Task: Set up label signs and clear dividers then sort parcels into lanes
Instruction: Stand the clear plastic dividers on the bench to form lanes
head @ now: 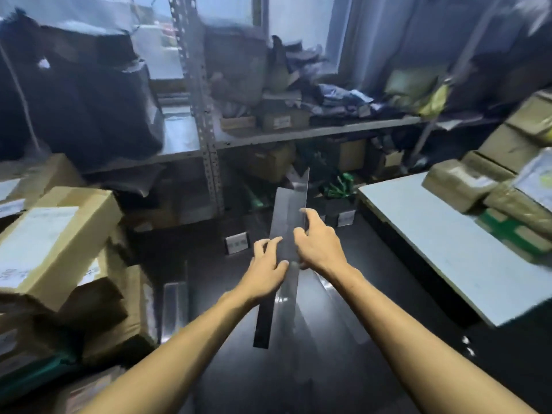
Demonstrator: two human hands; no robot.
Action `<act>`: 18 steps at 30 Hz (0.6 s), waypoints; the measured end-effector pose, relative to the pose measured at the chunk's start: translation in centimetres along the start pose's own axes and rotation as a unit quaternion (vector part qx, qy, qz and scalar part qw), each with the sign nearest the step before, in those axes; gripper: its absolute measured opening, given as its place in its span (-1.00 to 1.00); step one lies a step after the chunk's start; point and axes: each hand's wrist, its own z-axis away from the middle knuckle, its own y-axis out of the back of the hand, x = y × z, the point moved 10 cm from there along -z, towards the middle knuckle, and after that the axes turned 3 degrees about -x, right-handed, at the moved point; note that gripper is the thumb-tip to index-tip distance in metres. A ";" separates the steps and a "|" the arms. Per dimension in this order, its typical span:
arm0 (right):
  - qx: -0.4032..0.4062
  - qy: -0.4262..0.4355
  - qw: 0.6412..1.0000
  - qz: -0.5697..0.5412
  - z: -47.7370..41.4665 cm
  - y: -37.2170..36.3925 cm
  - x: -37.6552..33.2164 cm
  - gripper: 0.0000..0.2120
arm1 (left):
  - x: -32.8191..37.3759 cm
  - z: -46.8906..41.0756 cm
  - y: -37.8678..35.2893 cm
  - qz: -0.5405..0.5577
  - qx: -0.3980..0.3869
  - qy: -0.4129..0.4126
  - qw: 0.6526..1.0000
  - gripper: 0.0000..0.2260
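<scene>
Clear divider [287, 234]: held lengthwise above dark surface [313, 380]; left hand [268, 265] pinches its left edge, right hand [320, 248] curls round its right edge. Beyond surface: metal shelving [206, 130]. Left: cardboard boxes [59, 243]. Right: white board [448, 249].

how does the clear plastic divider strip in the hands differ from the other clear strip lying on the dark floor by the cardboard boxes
The long clear plastic divider strip is lifted, held by the left hand and right hand; the clear strip on the dark floor lies untouched. The held strip slants away towards the metal shelf; the floor strip lies flat beside the brown cardboard boxes. Both are narrow and see-through.
</scene>
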 end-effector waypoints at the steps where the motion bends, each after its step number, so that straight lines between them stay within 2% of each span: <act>1: 0.005 -0.010 1.000 -0.001 -0.4 2.1 2.0 -0.54 | 1.9 -1.0 -2.0 0.003 -0.010 0.002 1.000 -0.49; 5: 0.023 -0.023 0.999 -0.010 -2.3 8.5 7.2 -0.59 | 7.6 -4.5 -7.0 0.035 -0.031 -0.009 0.999 -0.52; 10: 0.023 -0.031 0.999 0.004 -5.7 13.7 12.4 -0.46 | 12.8 -9.9 -11.0 0.056 -0.035 -0.007 0.998 -0.53; 18: 0.003 -0.013 0.998 0.054 -15.6 15.2 17.0 -0.39 | 12.5 -19.9 -16.0 0.036 -0.062 0.023 0.997 -0.50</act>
